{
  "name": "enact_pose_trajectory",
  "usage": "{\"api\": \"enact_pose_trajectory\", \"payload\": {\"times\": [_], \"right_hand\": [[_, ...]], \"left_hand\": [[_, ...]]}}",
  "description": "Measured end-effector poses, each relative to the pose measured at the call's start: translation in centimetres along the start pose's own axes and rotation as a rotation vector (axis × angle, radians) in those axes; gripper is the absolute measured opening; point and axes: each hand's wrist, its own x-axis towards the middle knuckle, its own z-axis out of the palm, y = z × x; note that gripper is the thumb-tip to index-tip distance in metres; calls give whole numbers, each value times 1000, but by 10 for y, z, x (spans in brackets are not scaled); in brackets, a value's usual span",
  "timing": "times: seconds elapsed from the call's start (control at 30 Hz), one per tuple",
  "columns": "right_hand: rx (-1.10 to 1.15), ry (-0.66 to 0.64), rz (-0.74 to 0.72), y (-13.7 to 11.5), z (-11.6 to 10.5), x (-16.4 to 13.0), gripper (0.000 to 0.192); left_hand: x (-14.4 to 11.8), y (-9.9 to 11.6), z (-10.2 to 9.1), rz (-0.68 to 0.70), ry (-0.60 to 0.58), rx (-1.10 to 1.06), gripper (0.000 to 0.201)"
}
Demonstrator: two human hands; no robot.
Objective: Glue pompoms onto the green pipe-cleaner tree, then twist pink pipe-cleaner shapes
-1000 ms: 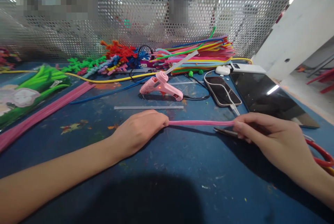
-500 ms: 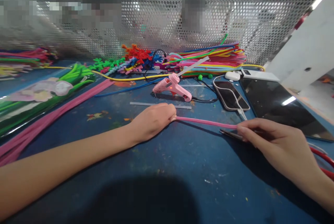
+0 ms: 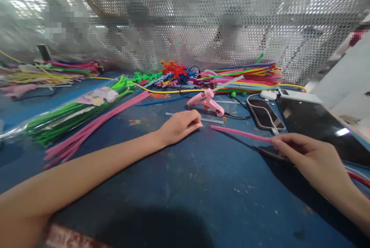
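Observation:
A pink pipe cleaner [image 3: 243,133] runs leftward from my right hand [image 3: 310,157], which pinches its right end between thumb and fingers. Beneath that hand lies a dark pointed metal blade [image 3: 267,153], partly covered; red loops [image 3: 358,178] show beyond the wrist. My left hand [image 3: 182,125] rests on the table with its fingers curled closed, and nothing shows in them. A small gap separates it from the pipe cleaner's free left end. Just behind the left hand lies a pale flat strip [image 3: 212,120]. A pink glue gun [image 3: 206,101] with a lit orange light stands past it.
Loose pink pipe cleaners [image 3: 106,119] and a bag of green ones [image 3: 78,113] lie left. Colourful bundles [image 3: 248,76] line the metal mesh [image 3: 185,28]. A phone [image 3: 265,114] with a white cable and a dark tablet [image 3: 326,124] occupy the right side.
My left hand has let go of the pink pipe cleaner, whose left end now lies free. My right hand still pinches the other end. The view has shifted left.

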Motion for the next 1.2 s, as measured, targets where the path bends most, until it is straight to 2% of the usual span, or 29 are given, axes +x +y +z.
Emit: {"api": "enact_pose_trajectory", "payload": {"times": [0.07,0.13,0.2,0.23,0.27,0.3,0.4,0.47,0.57,0.67,0.77,0.83,0.9,0.93,1.0,1.03,1.1,1.13,1.2], "right_hand": [[-114,-19,-22,8,-2,6,39],[-237,-69,-118,16,-2,12,39],[-308,-94,-252,22,0,14,39],[-322,-85,-306,24,2,15,39],[-329,-68,-342,26,3,15,40],[-330,-51,-357,27,4,15,41],[-320,-72,-344,31,5,15,44],[-309,-125,-341,33,3,16,42],[-304,-184,-333,35,2,17,42],[-286,-186,-330,33,2,17,39],[-237,-83,-327,24,1,12,36],[-168,-6,-312,13,1,5,35],[-30,-14,-267,-1,1,-5,34],[67,-66,-228,-7,2,-11,35],[292,-257,-140,-19,4,-23,40],[404,-356,-109,-23,5,-30,42],[595,-497,-73,-30,8,-40,35],[677,-530,-71,-31,10,-44,28],[807,-535,-81,-33,12,-47,19]], "left_hand": [[-12,-15,-19,-44,59,149,9],[-27,-37,-46,-118,98,392,14],[-43,-62,-75,-342,188,642,19],[-50,-75,-88,-463,186,713,21],[-57,-86,-100,-563,168,748,21],[-63,-97,-110,-599,154,757,22],[-77,-118,-128,-629,103,721,33],[-82,-123,-133,-640,106,683,38],[-83,-118,-140,-662,177,635,38],[-74,-101,-149,-694,308,575,36],[-51,-68,-149,-706,490,460,26],[-33,-34,-138,-677,566,347,19],[-16,10,-116,-635,493,152,17],[-10,33,-103,-611,396,6,17],[-2,77,-73,-605,-17,-676,14],[0,95,-58,-623,-211,-935,12],[2,120,-29,-666,-506,-1291,10],[3,126,-16,-675,-592,-1422,8],[3,130,5,-660,-635,-1542,8]]}}
